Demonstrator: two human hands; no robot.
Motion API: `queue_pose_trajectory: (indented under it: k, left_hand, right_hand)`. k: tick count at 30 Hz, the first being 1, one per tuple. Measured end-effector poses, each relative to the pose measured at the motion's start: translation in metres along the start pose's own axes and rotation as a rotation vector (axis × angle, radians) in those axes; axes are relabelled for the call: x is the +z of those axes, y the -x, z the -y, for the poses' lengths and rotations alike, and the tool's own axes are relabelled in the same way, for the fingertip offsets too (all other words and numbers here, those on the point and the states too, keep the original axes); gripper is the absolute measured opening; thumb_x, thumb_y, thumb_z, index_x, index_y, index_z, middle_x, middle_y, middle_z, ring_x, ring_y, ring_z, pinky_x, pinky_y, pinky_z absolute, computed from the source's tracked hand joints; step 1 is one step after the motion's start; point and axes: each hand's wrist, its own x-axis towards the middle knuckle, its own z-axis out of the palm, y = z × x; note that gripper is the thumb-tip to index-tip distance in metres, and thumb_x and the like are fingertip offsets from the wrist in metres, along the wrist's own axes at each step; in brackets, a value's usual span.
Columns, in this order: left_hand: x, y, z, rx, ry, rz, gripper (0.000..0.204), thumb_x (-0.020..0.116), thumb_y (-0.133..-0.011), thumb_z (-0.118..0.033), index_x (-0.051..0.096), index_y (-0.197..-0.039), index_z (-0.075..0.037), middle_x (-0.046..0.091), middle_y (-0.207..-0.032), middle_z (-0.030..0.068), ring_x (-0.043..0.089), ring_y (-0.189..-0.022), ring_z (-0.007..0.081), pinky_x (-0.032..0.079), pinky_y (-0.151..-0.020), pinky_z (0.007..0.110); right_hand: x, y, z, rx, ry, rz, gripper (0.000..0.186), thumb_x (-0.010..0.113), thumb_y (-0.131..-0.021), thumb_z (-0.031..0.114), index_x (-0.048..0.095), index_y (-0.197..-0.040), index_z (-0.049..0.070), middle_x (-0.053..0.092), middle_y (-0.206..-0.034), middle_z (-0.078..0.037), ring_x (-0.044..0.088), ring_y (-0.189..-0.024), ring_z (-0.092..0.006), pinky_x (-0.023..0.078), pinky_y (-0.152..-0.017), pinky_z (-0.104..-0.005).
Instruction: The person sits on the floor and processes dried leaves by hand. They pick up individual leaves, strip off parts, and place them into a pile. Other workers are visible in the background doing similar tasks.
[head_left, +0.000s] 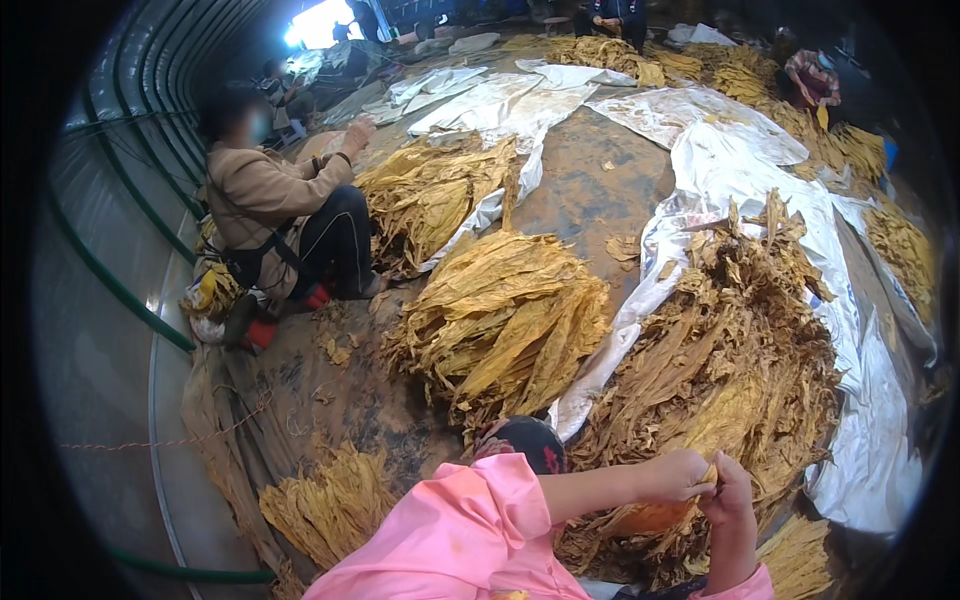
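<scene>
Left hand (678, 476), right hand (730, 490): together, pinching a yellow leaf piece (710, 474)
Brown crumpled dried-leaf heap (715, 360): beneath them, apparently unsorted
Golden straight-leaf bundle (328, 502): leftward, seemingly done

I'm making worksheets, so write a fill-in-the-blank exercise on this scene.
The left hand and right hand come out of ____ sleeves.
The crumpled sheeting beside the brownish leaf pile is ____.
The co-worker in the tan jacket is near the picture's ____ edge.

Missing words: pink; white; left.
</scene>
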Motion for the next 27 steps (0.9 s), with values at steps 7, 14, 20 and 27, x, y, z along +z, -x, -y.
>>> queue_pose_trajectory:
  k: [7, 14, 20, 27]
  left_hand:
    - [0.007, -0.001, -0.016, 0.253, 0.029, 0.165, 0.018, 0.05, -0.083, -0.019, 0.05, -0.077, -0.002, 0.052, -0.071, 0.0158, 0.051, -0.067, 0.0348, 0.042, -0.058, 0.038]
    - [-0.028, -0.013, -0.01, -0.332, 0.482, -0.137, 0.018, 0.056, -0.084, -0.019, 0.06, -0.087, -0.001, 0.059, -0.077, 0.0011, 0.054, -0.07, 0.0092, 0.043, -0.065, 0.023]
    - [-0.051, -0.023, -0.007, -0.442, 0.935, -0.647, 0.021, 0.055, -0.085, -0.016, 0.052, -0.1, -0.002, 0.057, -0.087, 0.0047, 0.056, -0.082, 0.0152, 0.048, -0.071, 0.028]
    - [-0.075, -0.027, 0.036, -0.335, 1.208, -0.752, 0.021, 0.048, -0.089, -0.02, 0.051, -0.094, 0.0, 0.059, -0.086, 0.0121, 0.06, -0.077, 0.0226, 0.05, -0.069, 0.036]
  right_hand:
    - [-0.034, -0.046, -0.025, 0.113, 0.083, 0.228, 0.02, 0.044, -0.087, 0.021, 0.052, -0.072, 0.009, 0.053, -0.064, -0.001, 0.049, -0.055, -0.0115, 0.04, -0.049, -0.0279]
    - [-0.003, -0.032, 0.016, -0.031, 1.237, 0.02, 0.021, 0.047, -0.087, 0.018, 0.052, -0.098, 0.002, 0.056, -0.093, -0.011, 0.053, -0.087, -0.016, 0.045, -0.068, -0.0267]
    - [-0.027, -0.016, 0.039, -0.351, 0.224, 0.168, 0.05, 0.05, -0.086, 0.031, 0.033, -0.122, 0.0, 0.05, -0.112, -0.015, 0.05, -0.103, -0.0222, 0.041, -0.089, -0.033]
    - [-0.021, -0.014, -0.006, 0.032, 0.606, 0.593, 0.046, 0.059, -0.081, 0.021, 0.044, -0.119, 0.0, 0.056, -0.103, -0.005, 0.051, -0.092, -0.0114, 0.041, -0.081, -0.0257]
